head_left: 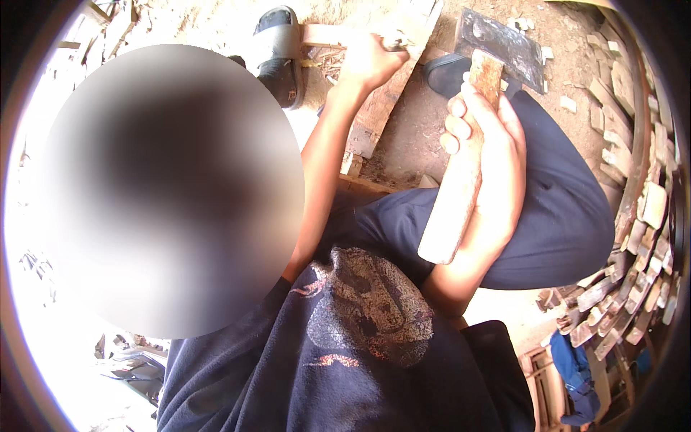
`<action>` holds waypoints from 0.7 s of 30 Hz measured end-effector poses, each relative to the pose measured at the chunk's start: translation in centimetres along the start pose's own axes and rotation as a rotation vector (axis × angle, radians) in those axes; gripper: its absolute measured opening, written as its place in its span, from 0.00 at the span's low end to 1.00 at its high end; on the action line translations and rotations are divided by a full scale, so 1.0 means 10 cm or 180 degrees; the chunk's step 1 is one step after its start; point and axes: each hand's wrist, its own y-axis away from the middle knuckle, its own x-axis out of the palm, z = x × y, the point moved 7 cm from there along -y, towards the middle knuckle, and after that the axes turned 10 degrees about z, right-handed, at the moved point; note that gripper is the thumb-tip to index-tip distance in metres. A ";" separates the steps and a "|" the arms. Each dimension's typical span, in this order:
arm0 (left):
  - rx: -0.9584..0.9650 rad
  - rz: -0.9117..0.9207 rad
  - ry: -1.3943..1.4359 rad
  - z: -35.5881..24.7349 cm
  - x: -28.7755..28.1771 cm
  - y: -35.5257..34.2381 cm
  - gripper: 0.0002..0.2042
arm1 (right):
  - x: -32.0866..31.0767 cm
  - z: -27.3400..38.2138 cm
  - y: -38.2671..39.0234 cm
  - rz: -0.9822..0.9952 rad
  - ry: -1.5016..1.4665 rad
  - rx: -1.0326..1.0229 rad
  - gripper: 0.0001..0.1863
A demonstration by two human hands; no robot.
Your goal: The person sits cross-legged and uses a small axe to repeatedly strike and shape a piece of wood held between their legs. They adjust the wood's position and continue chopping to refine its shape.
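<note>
The work area is a bare earth floor, strewn with chips. From where I stand, a pale plank lies diagonally across it, with a black sandal to its left and a dark, white-smeared slab to its right. Piled wood pieces line the right side; blue cloth shows below them.

The wooden bar is held above the bent right leg. Its lower section is broad, pale and flat-ended; its upper end is narrower, browner and rough. The right hand wraps firmly around its upper part. The left hand is curled over the plank beside a wood strip; I cannot tell how tightly it closes or what it holds.
</note>
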 end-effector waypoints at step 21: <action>0.0490 -0.0579 0.1529 0.54 0.74 0.00 0.06 | -0.22 -0.13 -0.11 0.0401 0.0233 -0.0188 0.08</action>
